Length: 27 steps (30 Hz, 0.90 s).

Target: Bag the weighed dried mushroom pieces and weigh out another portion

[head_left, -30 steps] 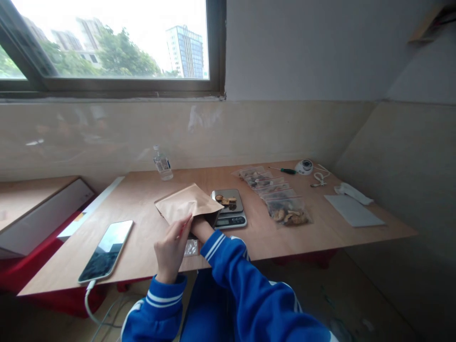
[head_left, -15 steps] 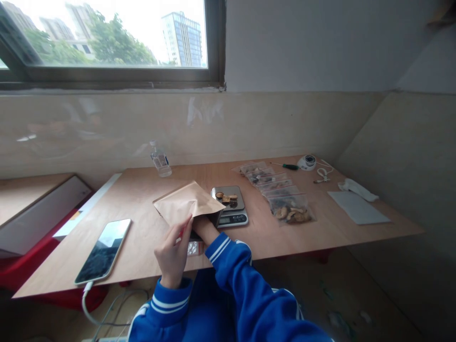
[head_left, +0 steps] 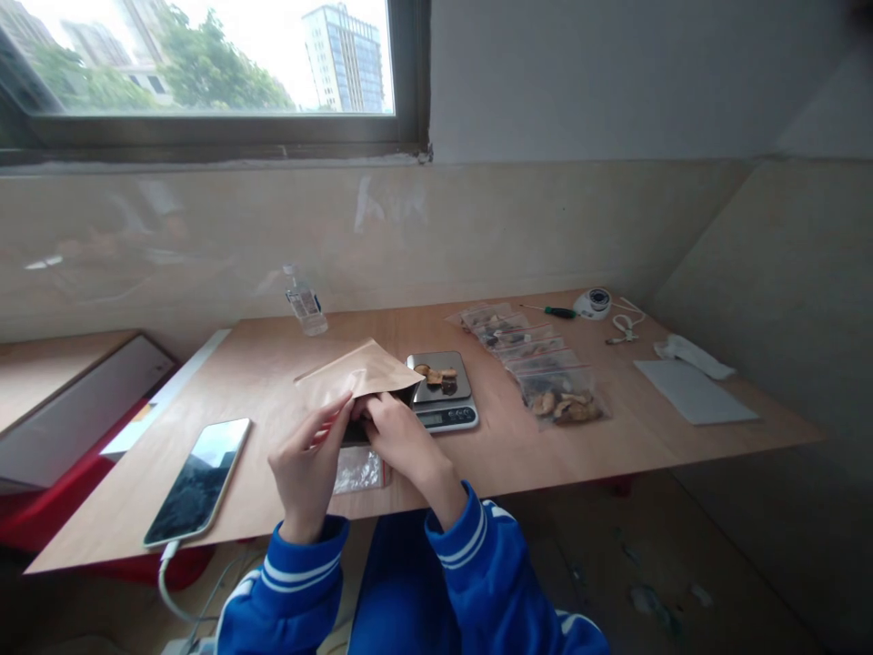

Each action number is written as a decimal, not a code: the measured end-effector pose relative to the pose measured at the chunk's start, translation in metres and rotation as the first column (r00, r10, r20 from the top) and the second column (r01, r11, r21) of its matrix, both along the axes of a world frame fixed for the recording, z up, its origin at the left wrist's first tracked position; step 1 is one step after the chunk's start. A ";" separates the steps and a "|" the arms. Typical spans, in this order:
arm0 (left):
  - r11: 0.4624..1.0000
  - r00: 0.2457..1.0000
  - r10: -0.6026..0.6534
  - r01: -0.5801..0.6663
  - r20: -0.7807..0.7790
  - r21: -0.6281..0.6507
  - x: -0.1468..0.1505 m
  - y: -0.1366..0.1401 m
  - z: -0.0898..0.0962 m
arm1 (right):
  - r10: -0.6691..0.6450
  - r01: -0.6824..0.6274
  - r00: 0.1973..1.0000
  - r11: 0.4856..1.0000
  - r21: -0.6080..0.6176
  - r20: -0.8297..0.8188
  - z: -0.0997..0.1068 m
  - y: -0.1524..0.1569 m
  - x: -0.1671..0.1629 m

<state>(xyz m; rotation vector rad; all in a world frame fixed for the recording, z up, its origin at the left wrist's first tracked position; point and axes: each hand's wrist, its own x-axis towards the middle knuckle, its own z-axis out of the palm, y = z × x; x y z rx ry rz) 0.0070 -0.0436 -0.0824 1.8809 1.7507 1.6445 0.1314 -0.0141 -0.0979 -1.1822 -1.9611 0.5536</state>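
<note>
My left hand [head_left: 308, 459] is closed, pinching the near rim of a brown paper bag [head_left: 365, 368] between thumb and fingers. The bag lies tilted, its dark mouth facing me. At that mouth is my right hand [head_left: 399, 437], its fingers curled and their tips partly hidden inside; what they hold, if anything, does not show. Just right of the bag stands a digital kitchen scale [head_left: 446, 417] with several brown dried slices [head_left: 436, 375], perhaps mushroom, on its plate. A clear zip bag [head_left: 358, 470] with a red strip lies on the table below my hands.
Several zip bags [head_left: 569, 405] of dried pieces overlap in a row right of the scale. Behind them are a screwdriver [head_left: 559, 312] and a white dome camera [head_left: 592, 304]. White paper [head_left: 696, 391] lies far right. Leftward are a phone [head_left: 197, 482] on a cable and a plastic bottle [head_left: 305, 302].
My right hand has drawn back from deep inside the paper bag to its mouth. My left hand has shifted slightly left and down, still pinching the rim. More of the clear zip bag shows.
</note>
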 end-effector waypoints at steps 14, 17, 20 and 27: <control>0.997 0.996 0.072 -0.070 0.049 -0.034 -0.007 0.007 0.014 | -0.123 0.210 0.752 0.976 0.059 -0.648 0.003 -0.038 0.025; 0.995 0.992 0.098 -0.095 0.086 -0.030 -0.011 0.008 0.015 | -0.285 0.372 0.714 0.928 0.002 -0.640 -0.018 -0.021 0.038; 0.995 0.987 0.104 -0.101 0.122 -0.027 -0.014 0.007 0.014 | -0.331 0.397 0.822 0.916 0.049 -0.464 -0.036 0.010 0.048; 0.995 0.985 0.095 -0.095 0.148 -0.007 -0.021 0.005 0.015 | -0.358 0.415 0.892 0.890 0.189 -0.275 -0.040 0.020 0.060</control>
